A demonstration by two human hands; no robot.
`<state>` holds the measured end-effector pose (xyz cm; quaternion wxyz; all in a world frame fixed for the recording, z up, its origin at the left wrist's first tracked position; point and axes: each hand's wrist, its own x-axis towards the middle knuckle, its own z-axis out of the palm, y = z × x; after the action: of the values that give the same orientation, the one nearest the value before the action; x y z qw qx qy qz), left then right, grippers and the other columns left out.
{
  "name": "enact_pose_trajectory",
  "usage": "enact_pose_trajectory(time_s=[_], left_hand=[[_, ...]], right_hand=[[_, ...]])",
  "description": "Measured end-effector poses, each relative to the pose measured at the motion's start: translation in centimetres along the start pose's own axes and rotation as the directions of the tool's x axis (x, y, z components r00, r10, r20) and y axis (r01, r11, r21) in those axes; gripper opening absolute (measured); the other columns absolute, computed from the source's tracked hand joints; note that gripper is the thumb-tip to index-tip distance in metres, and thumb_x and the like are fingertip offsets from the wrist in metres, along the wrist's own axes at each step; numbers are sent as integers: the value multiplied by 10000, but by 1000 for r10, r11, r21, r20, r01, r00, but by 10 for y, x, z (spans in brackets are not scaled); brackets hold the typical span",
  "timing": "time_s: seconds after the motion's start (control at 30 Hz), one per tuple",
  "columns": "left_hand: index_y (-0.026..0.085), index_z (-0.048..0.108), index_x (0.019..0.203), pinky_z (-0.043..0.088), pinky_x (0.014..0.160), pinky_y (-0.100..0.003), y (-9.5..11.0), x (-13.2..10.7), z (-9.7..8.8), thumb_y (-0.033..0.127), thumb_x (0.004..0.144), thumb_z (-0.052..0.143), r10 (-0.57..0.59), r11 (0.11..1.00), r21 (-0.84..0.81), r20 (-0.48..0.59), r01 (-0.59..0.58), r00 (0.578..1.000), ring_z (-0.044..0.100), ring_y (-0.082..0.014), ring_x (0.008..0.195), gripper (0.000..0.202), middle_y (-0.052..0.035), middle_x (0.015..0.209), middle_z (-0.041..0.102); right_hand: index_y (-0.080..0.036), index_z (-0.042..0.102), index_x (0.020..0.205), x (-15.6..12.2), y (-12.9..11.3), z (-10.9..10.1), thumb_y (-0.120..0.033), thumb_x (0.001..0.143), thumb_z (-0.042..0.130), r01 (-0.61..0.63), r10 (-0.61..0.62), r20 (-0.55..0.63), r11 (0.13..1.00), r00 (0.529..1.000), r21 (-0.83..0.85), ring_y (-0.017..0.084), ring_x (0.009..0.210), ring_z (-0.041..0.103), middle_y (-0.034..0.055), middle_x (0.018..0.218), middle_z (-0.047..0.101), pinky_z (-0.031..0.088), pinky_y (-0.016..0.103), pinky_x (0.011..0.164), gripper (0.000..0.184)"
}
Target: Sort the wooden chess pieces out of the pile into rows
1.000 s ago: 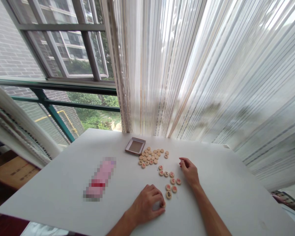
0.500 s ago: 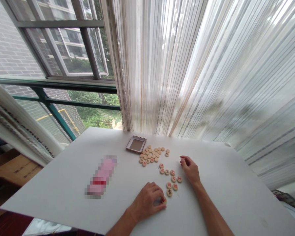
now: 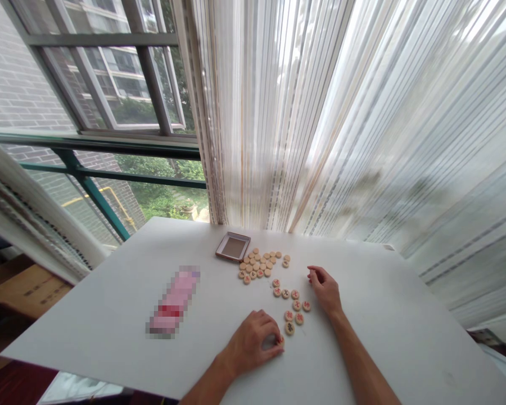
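Near the front of the white table, my left hand (image 3: 256,340) pinches a round wooden xiangqi piece (image 3: 282,341) between thumb and fingers; the fingers cover most of its face. Just beyond it lies a piece with a black character (image 3: 289,328). Several red-marked pieces (image 3: 299,318) and one more black-marked piece (image 3: 285,293) trail away toward the back. My right hand (image 3: 325,289) rests on the table to the right of these pieces, its fingers curled together, and I see nothing in them. Farther back is a cluster of pieces (image 3: 256,265), many of them blank side up.
A shallow square box (image 3: 233,247) sits at the back, beside the cluster. To the left lies a pink, pixelated oblong item (image 3: 175,304). The white table (image 3: 109,315) reaches back to a striped sheer curtain (image 3: 270,140) and a window (image 3: 109,84). A cardboard box (image 3: 29,287) is left of the table.
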<state>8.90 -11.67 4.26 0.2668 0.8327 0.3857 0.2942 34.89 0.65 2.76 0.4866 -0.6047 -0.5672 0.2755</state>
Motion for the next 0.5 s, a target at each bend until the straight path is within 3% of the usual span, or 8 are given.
enact_pose_trajectory(time_s=[0.2, 0.3, 0.43, 0.5], left_hand=[[201, 644, 879, 402, 917, -336, 0, 0, -1, 289, 759, 764, -10, 999, -47, -15, 9, 1000, 580, -187, 925, 191, -30, 953, 676], [195, 641, 922, 442, 867, -318, 1, 0, -5, 299, 816, 696, -69, 990, -128, -58, 61, 996, 587, -182, 894, 158, -48, 946, 666], [191, 625, 980, 487, 774, -275, 5, 7, -16, 287, 903, 560, -168, 955, -263, -103, 136, 980, 604, -154, 836, 139, -57, 970, 650], [196, 624, 993, 490, 809, -283, 6, 17, -25, 289, 903, 561, -167, 957, -261, -145, 125, 975, 605, -156, 869, 144, -54, 998, 648]], right_hand=[[-186, 685, 1043, 0, -1, 0, -487, 846, 535, -10, 10, 7, 1000, 1000, -4, 218, 752, 686, 66, 823, 728, 527, 327, 742, 390], [-184, 685, 1040, -1, -3, 0, -485, 844, 534, -11, 11, 16, 1000, 1000, 0, 220, 749, 686, 65, 822, 728, 526, 333, 745, 389], [-173, 693, 1036, -1, -5, -1, -501, 827, 540, -14, 14, 12, 1000, 1000, 5, 230, 748, 684, 79, 820, 730, 530, 343, 738, 418], [-173, 695, 1036, -1, -4, -1, -505, 825, 539, -13, 13, 11, 1000, 1000, -1, 230, 755, 684, 80, 822, 731, 529, 340, 739, 424]])
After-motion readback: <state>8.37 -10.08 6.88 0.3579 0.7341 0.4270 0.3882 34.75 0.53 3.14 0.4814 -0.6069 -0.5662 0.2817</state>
